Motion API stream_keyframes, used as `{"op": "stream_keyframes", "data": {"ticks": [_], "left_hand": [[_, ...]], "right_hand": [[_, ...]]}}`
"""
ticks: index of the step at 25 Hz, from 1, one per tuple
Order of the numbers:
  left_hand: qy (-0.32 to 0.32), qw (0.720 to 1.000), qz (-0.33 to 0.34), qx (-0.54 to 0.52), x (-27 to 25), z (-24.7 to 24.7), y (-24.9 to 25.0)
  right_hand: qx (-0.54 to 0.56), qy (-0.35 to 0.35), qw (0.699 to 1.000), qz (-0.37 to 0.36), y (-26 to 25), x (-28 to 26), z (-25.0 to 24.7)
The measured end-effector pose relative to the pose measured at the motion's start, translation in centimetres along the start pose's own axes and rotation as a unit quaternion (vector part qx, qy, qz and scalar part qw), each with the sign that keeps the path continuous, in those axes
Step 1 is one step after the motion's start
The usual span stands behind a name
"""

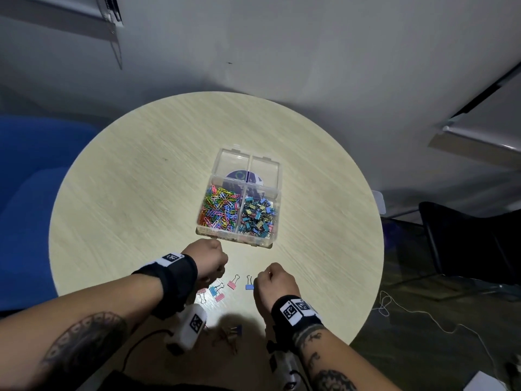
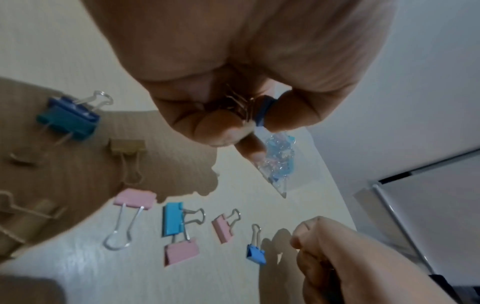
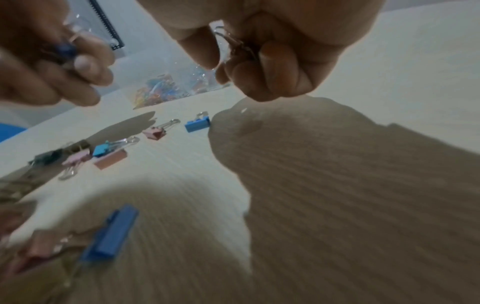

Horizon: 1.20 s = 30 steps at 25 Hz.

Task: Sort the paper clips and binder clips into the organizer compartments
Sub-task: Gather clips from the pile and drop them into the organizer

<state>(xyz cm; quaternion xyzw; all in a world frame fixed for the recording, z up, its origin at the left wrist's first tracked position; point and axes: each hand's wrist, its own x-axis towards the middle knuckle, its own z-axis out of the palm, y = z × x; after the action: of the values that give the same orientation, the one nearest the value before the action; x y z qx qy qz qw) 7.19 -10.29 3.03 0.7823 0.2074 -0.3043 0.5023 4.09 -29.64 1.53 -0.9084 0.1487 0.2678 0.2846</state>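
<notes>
The clear plastic organizer (image 1: 270,176) is sitting mid-table; nearer the person, loose binder clips (image 1: 231,281) are lying between the left hand (image 1: 210,259), fingers curled on a dark blue clip (image 2: 263,112), and the right hand (image 1: 275,283), gripping partly hidden wire-handled clips (image 3: 237,46)

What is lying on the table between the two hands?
In the head view, a pink binder clip and a blue binder clip lie between the left hand and the right hand.
</notes>
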Motion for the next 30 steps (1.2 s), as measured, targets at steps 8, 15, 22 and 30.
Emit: {"op": "stream_keyframes", "data": {"ticks": [8,15,22,30], "left_hand": [[-0.042,0.992,-0.058,-0.100,-0.3,0.5,-0.4],[-0.067,0.990,-0.001,-0.128,-1.3,1.0,4.0],[0.023,0.987,0.076,-0.139,0.9,1.6,9.7],[0.065,0.988,0.025,-0.139,3.5,1.5,12.4]], "right_hand": [[-0.159,-0.054,0.979,-0.114,0.8,-0.1,1.5],[-0.164,-0.036,0.981,-0.096,1.2,-0.4,1.3],[0.262,0.026,0.963,0.051,-1.0,1.4,-3.5],[0.287,0.006,0.957,0.032,-6.7,6.6,-7.1]]}}
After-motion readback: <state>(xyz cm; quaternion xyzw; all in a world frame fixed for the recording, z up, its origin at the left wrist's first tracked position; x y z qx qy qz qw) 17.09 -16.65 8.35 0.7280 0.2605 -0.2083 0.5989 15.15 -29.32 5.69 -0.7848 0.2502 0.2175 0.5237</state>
